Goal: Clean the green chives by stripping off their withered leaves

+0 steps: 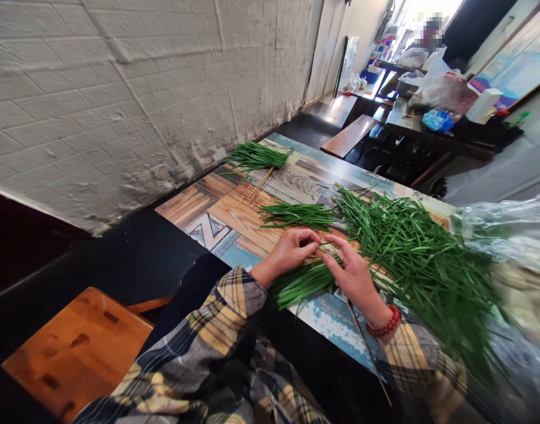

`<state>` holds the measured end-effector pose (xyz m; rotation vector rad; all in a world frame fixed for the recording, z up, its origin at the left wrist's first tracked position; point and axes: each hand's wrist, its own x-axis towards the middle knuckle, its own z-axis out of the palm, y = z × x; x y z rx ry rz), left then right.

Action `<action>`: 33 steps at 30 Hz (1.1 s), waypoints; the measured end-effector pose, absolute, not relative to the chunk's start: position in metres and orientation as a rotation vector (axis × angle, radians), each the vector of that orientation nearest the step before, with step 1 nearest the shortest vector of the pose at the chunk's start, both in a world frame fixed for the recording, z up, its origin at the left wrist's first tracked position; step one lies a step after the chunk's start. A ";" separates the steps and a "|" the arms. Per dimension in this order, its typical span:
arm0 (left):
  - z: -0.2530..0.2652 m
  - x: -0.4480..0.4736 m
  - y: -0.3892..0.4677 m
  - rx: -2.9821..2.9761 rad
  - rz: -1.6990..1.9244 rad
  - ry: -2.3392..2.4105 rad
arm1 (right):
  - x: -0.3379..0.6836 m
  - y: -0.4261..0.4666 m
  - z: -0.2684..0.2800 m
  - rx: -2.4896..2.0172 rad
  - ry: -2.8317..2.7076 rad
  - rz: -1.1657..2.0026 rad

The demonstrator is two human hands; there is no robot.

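My left hand (291,252) is closed in a pinch over the table, thumb against fingertips; what lies between them is too small to make out. Just to its right, my right hand (353,275) has thumb and index finger apart, the index tip near a short green strand by the left fingertips. Beneath both hands lies a bunch of long green chive-like leaves (302,285). A smaller trimmed bunch (298,215) rests just beyond them. To the right spreads a large loose heap of the same leaves (411,247).
At the table's far left corner lies another green bunch (258,156) beside thin wooden sticks (261,184). One thin stick (369,353) juts past the near edge. Clear plastic bags (512,229) sit at right. A wooden stool (79,353) stands left; a person is far back.
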<state>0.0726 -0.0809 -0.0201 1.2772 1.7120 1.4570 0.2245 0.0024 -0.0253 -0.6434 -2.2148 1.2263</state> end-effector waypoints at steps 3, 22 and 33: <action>-0.021 0.073 -0.081 1.274 1.464 1.699 | 0.224 0.002 -0.025 -0.636 -2.223 1.225; -0.023 0.073 -0.080 1.278 1.498 1.662 | 0.224 0.005 -0.029 -0.634 -2.278 1.187; -0.020 0.076 -0.083 1.427 1.511 1.792 | 0.224 0.004 -0.030 -0.655 -2.229 1.229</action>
